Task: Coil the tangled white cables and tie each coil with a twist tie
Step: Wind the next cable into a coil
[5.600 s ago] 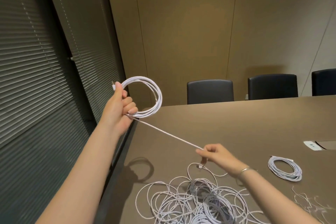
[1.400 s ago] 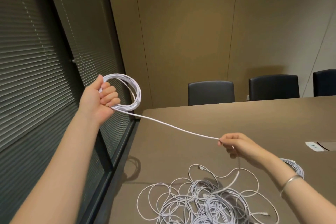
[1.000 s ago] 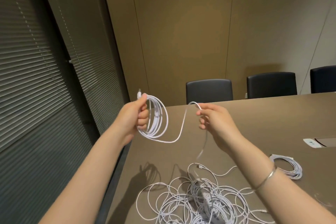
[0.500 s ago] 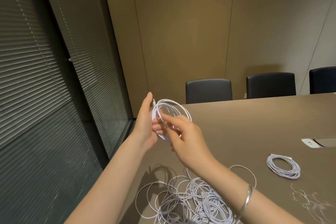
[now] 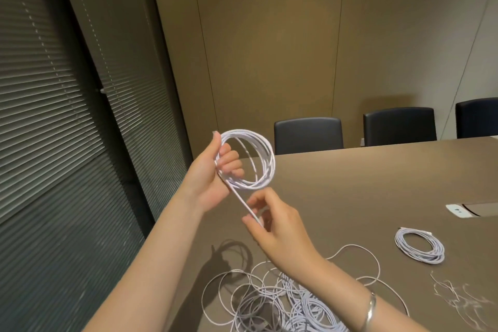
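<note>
Coil (image 5: 246, 160) is gripped upright by the left hand (image 5: 208, 172) while the right hand (image 5: 272, 221), at five o'clock, pinches the cable's (image 5: 244, 203) tail, likely to feed another loop.

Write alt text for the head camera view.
A left hand holds up a white cable coil while the right hand pinches its loose strand. Below on the brown table lie tangled cables and one finished coil.

Tangle (image 5: 283, 304): runs off the bottom edge; single cables cannot be told apart.
Ties (image 5: 458, 296): thin, blurred wisps; count unclear.
Right chair (image 5: 477, 117): cut by the right edge.
Cable end: hidden inside the right hand (image 5: 275, 226).
</note>
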`<move>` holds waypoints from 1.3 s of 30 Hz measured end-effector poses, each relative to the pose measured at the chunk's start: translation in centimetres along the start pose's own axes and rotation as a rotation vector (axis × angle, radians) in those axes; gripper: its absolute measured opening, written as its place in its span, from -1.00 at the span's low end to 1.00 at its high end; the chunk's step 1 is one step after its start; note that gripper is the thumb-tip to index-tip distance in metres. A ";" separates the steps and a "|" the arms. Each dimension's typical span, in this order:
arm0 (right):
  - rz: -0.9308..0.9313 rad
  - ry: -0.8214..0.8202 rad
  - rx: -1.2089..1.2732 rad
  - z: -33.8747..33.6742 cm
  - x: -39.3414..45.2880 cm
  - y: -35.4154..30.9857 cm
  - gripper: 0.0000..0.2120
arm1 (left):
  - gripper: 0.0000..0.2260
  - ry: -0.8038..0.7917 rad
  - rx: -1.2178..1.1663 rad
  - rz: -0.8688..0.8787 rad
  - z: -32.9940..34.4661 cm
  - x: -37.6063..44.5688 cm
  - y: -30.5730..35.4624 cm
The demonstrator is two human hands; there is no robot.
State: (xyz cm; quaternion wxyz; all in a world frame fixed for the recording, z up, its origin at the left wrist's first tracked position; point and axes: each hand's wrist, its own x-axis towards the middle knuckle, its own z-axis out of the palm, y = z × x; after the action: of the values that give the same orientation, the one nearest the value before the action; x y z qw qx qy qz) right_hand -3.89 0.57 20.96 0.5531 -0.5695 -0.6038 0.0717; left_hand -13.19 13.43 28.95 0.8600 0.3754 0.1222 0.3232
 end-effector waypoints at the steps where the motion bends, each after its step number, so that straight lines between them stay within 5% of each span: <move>1: 0.066 -0.042 0.049 -0.2 -0.3 0.6 -0.85 | -0.56 -0.008 -0.007 -0.002 -0.2 0.0 0.5; 4: 0.215 -0.184 0.201 -1.2 -0.7 2.7 -0.94 | -0.54 -0.009 0.003 -0.011 -0.9 -0.2 1.9; 8: 0.346 -0.379 0.145 -3.1 -1.0 5.6 -0.79 | -0.58 -0.018 -0.009 -0.002 -2.1 -0.4 3.8; 17: 0.744 -0.428 0.380 -8.9 -0.1 10.7 -0.58 | -0.59 0.074 -0.005 0.057 -4.6 -0.7 7.1; 25: 0.941 -0.087 0.581 -10.5 2.2 10.7 -0.88 | -0.60 0.227 0.290 0.120 -5.1 -1.0 6.8; 30: 0.907 0.151 0.617 -8.4 5.3 6.0 -0.81 | -0.62 0.320 0.641 0.094 -3.5 -0.2 3.3; 39: 0.486 0.106 0.533 -2.5 5.8 -1.9 -0.72 | -0.61 0.319 0.791 0.100 -0.7 0.3 -2.6</move>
State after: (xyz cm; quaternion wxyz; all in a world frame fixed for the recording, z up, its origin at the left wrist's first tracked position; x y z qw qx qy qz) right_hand -1.64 2.97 26.70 0.6795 -0.5350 -0.3815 0.3265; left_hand -12.13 12.70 26.61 0.6032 0.6272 0.3499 0.3468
